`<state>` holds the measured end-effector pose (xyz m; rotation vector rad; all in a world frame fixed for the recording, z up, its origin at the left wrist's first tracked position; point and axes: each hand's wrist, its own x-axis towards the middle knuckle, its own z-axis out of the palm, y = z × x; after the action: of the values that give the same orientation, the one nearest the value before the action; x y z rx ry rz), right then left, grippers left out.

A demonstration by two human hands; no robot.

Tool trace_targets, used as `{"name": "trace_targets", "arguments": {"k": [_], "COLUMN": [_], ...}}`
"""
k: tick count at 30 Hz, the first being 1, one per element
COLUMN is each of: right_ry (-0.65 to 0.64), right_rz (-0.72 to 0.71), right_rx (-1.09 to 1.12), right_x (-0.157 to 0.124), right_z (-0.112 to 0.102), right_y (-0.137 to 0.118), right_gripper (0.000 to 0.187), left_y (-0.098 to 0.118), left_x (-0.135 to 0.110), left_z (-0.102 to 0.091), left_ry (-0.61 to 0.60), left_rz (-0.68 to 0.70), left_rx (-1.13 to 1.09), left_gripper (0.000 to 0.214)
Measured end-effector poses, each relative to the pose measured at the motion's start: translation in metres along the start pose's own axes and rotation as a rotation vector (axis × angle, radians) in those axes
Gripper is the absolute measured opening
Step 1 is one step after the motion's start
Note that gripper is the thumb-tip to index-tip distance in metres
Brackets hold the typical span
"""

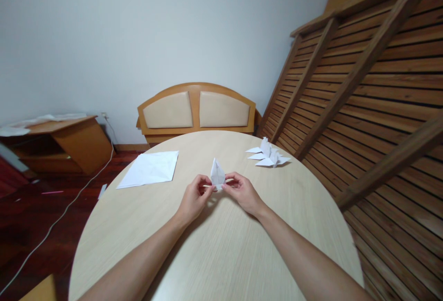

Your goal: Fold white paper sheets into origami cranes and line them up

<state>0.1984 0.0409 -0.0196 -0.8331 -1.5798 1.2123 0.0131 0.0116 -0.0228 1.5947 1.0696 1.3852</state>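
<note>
My left hand (196, 197) and right hand (245, 194) pinch one white, pointed folded-paper piece (218, 175) between them. Beyond my left: flat white paper sheets (150, 168); beyond my right: overlapping white folded-paper figures (267, 155); neither countable.

Folded paper (218, 174), white, sm., held upright above or on the table (221, 255), approx. ctr.; whether the btm. edge touches the surface can't be told. Outline approx. teardrop-shaped: single pt. at top, sides widening toward the mid., a short pale band at the base. A dk. vert. line, prob. a crease or slit, runs down from near the tip; L. part of the face brighter, the rest slightly greyer. Lower L. corner pinched by the left hand (195, 196), lower R. corner by the right hand (244, 194); both corners partly hidden by fingertips. Finer folds too sm. to tell.
</note>
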Motion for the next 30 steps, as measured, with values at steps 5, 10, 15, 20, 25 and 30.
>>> {"name": "trace_targets", "arguments": {"k": [5,10,15,20,25,30], "right_ry": [-0.024,-0.017,-0.024,-0.027,-0.050,-0.040], "right_rz": [-0.021,-0.041,-0.074,-0.035,-0.003,-0.001], "right_rx": [0.020,-0.001,-0.030,-0.040,-0.021,0.000], "right_x": [0.001,0.001,0.000,-0.001,-0.003,-0.004], "right_z": [0.000,-0.001,-0.001,-0.001,-0.002,0.000], "right_y": [0.003,0.002,-0.002,-0.006,-0.011,-0.012], "right_gripper": [0.022,0.014,0.011,0.012,0.017,0.018], "left_y": [0.004,0.005,0.004,0.006,0.003,0.004], "left_x": [0.000,-0.001,0.000,0.001,0.001,0.001], "left_z": [0.000,-0.002,-0.003,-0.003,-0.003,-0.003], "left_ry": [-0.011,-0.060,-0.059,-0.058,-0.043,-0.032], "left_rz": [0.003,-0.018,0.056,0.085,0.077,0.081], "left_rx": [-0.020,0.031,0.051,0.048,0.055,0.069], "left_gripper": [0.021,0.019,0.022,0.025,0.024,0.022]}}
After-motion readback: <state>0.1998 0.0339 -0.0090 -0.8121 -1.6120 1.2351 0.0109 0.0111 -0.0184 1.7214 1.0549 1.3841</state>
